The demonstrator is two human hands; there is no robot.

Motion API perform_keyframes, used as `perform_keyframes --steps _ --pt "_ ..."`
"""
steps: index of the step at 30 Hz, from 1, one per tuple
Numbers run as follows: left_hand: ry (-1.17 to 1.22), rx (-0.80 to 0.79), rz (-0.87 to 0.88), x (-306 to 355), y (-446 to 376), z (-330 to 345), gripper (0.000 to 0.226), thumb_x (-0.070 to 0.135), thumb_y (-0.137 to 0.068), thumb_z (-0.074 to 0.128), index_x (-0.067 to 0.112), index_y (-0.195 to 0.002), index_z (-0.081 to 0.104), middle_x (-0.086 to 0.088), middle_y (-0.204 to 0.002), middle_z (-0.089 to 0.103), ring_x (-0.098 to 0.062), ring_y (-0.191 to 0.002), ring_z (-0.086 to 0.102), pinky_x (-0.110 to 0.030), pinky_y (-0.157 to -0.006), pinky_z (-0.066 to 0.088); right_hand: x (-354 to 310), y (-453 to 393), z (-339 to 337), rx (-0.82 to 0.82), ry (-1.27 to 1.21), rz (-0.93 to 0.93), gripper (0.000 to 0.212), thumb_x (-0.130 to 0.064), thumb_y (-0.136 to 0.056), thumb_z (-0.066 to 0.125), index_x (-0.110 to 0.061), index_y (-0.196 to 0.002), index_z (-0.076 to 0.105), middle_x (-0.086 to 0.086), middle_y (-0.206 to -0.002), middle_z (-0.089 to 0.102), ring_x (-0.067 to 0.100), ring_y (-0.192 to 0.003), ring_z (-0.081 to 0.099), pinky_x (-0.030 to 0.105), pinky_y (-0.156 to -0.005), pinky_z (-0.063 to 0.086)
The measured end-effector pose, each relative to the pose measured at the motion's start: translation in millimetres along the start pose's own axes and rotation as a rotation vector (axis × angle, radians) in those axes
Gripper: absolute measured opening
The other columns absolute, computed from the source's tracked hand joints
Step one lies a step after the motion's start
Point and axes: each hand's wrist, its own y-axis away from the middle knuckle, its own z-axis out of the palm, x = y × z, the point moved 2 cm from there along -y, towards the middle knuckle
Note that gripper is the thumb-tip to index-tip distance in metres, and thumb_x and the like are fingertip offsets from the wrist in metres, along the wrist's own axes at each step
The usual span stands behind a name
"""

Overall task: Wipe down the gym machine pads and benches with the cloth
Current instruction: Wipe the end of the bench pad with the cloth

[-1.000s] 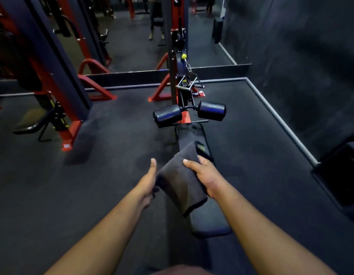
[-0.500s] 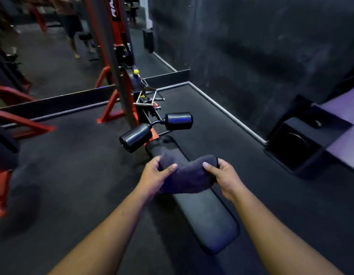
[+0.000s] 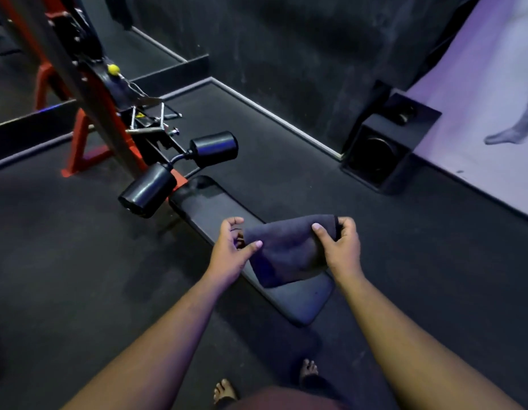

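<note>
view has swung right vs a second ago: machine frame (image 3: 88, 93) now sits upper left, a speaker box (image 3: 378, 152) against the wall has come into view. the desk (image 3: 298, 300), i.e. the long black bench pad, runs diagonally from under the two roller pads (image 3: 179, 173) toward the person's bare feet. cloth (image 3: 289, 250) was draped from one hand a second ago, now it's stretched flat between both, held above the mid section of the desk; can't tell if it touches. left hand (image 3: 230, 255) pinches the left edge, thumb on top, fingers curled behind. right hand (image 3: 339, 247) grips the right corner the same way. reads as setup done, wipe not started; desk first, rollers after, my guess.
</note>
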Motion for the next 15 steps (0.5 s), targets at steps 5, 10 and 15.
perform_keyframes --steps 5,10,15 --pt "0.056 -0.023 -0.216 -64.1 -23.3 63.8 0.036 0.006 -0.089 0.078 0.024 -0.116 0.062 -0.005 -0.105 0.074 -0.02 -0.095 0.069 -0.038 -0.091 0.057 68.7 -28.1 -8.6 -0.061 0.242 0.133 0.042 -0.033 -0.09 0.077 -0.015 -0.113 0.046 -0.002 -0.1 0.058 0.023 -0.097 0.059 0.034 -0.083 0.046" --pt "0.054 0.058 -0.47 -175.4 -51.8 142.5 0.026 0.007 -0.091 0.075 0.011 -0.115 0.065 -0.007 -0.104 0.074 -0.025 -0.1 0.071 -0.027 -0.088 0.058 184.1 -71.9 8.5 -0.198 0.491 0.243 0.049 -0.038 -0.097 0.066 -0.012 -0.132 0.046 0.01 -0.134 0.052 0.031 -0.116 0.059 0.042 -0.095 0.049" --pt "-0.288 0.019 -0.543 -297.4 -91.8 195.5 0.035 0.016 -0.098 0.066 0.008 -0.131 0.057 -0.008 -0.121 0.066 -0.03 -0.117 0.063 -0.026 -0.091 0.045 308.8 -105.9 66.0 -0.342 0.942 0.197 0.083 -0.065 -0.095 0.052 -0.025 -0.158 0.018 0.009 -0.167 0.009 0.036 -0.154 0.013 0.072 -0.113 0.022"
